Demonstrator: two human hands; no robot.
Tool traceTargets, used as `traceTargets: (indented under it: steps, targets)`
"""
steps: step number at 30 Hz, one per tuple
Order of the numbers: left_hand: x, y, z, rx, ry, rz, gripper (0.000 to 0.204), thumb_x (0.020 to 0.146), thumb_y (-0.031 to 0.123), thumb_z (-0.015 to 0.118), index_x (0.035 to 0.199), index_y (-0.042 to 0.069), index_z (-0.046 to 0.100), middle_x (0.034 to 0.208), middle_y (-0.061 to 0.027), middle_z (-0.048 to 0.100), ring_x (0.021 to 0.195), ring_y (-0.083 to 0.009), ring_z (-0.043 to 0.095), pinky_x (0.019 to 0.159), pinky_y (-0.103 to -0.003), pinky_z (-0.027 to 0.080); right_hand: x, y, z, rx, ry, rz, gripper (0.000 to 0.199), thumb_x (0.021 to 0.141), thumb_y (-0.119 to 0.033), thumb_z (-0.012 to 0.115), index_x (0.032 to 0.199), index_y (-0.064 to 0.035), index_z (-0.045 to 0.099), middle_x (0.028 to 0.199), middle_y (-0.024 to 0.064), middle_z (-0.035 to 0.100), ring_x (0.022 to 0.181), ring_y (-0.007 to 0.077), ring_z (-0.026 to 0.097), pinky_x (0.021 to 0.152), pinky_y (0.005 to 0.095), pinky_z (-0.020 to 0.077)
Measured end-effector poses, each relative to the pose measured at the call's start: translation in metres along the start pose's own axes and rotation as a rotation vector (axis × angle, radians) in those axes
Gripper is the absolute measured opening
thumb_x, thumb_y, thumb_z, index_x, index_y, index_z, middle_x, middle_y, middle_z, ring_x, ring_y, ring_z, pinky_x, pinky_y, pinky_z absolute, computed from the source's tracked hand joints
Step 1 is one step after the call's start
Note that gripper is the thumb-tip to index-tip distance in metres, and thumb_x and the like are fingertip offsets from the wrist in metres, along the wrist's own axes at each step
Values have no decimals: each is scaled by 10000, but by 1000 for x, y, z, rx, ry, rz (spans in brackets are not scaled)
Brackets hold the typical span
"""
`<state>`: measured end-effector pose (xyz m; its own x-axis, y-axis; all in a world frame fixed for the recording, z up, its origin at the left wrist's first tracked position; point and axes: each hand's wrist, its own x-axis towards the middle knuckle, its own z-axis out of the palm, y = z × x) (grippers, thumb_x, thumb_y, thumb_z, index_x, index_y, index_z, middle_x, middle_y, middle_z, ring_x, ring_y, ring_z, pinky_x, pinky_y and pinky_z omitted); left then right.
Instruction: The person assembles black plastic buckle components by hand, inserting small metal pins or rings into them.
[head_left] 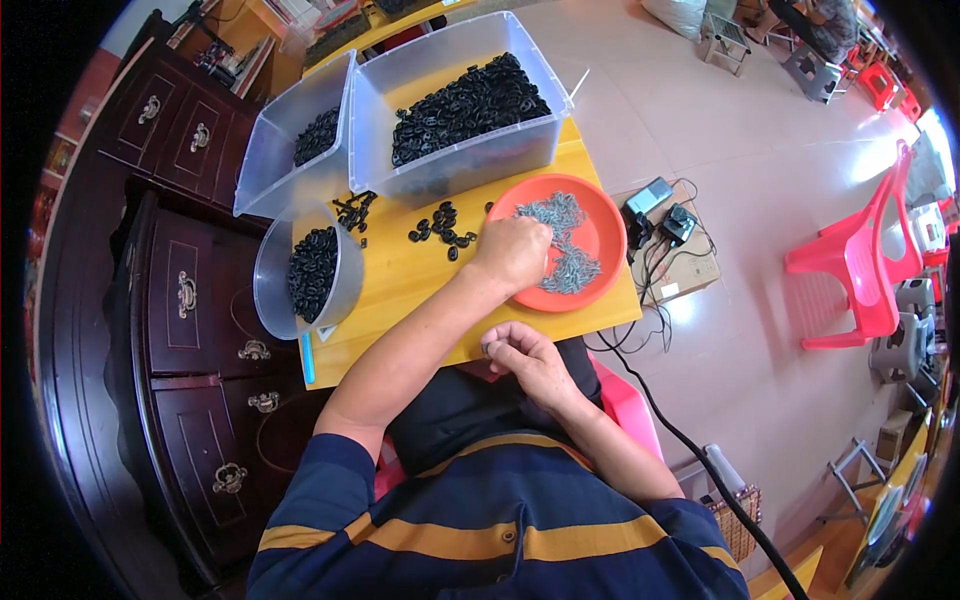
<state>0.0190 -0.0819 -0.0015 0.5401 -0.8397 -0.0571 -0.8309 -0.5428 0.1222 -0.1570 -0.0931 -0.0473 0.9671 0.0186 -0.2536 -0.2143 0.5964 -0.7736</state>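
An orange round plate (607,214) holds heaps of small grey metal pieces (570,268), which look like screws or pins. My left hand (513,253) is closed in a fist over the plate's left side; its fingertips are hidden. Nearer to me, at the table's front edge, my right hand (527,362) is closed, thumb against fingers. A small dark bit shows at its fingertips, too small to name. Several loose black oval parts (443,222) lie on the yellow table (385,290) to the left of the plate.
A large clear bin (470,165), a second clear bin (262,150) and a round clear tub (268,285) hold black parts. A dark wooden cabinet (180,345) stands left. Right of the table are a cardboard box (690,270) with cables and a pink chair (850,255).
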Motion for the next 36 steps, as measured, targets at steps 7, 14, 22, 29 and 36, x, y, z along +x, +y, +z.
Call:
traceTargets:
  steps: [7, 14, 22, 29, 36]
  targets:
    - [-7, 0, 3, -24, 55, 69, 153, 789, 153, 633, 891, 46, 673, 876, -159, 709, 807, -354, 712, 741, -490, 573, -1, -4, -2, 63, 24, 19, 111, 1006, -118, 611, 1087, -47, 638, 972, -16, 635, 802, 56, 582, 759, 213, 496]
    - [-52, -5, -30, -630, 366, 71, 104, 800, -14, 634, 852, 27, 553, 742, -73, 603, 602, -167, 603, 559, -297, 487, 1, -11, -8, 178, 90, -15, 107, 1018, -135, 592, 1106, -74, 588, 940, -21, 607, 769, 68, 567, 716, 216, 466]
    - [-127, -22, -18, -1372, 286, -237, 36, 954, 21, 658, 988, 28, 649, 877, 58, 622, 742, -1, 549, 686, -180, 467, 6, -19, -3, 220, 169, -45, 95, 1013, -128, 617, 1102, -101, 593, 972, -1, 644, 742, 67, 594, 690, 213, 500]
    - [-156, -22, -5, -1190, 369, -180, 24, 904, -15, 661, 924, -2, 657, 831, -19, 637, 688, -60, 605, 619, -234, 496, 17, -12, 18, 163, 165, -86, 91, 1013, -109, 614, 1099, -84, 593, 981, 10, 667, 756, 70, 603, 711, 222, 521]
    - [-166, -34, -11, -1182, 348, -197, 46, 902, -47, 650, 921, -12, 673, 859, -24, 635, 741, -73, 631, 660, -218, 504, 21, -3, 38, 35, 156, -117, 127, 1011, -99, 612, 1131, -63, 592, 967, 21, 668, 783, 95, 631, 737, 229, 524]
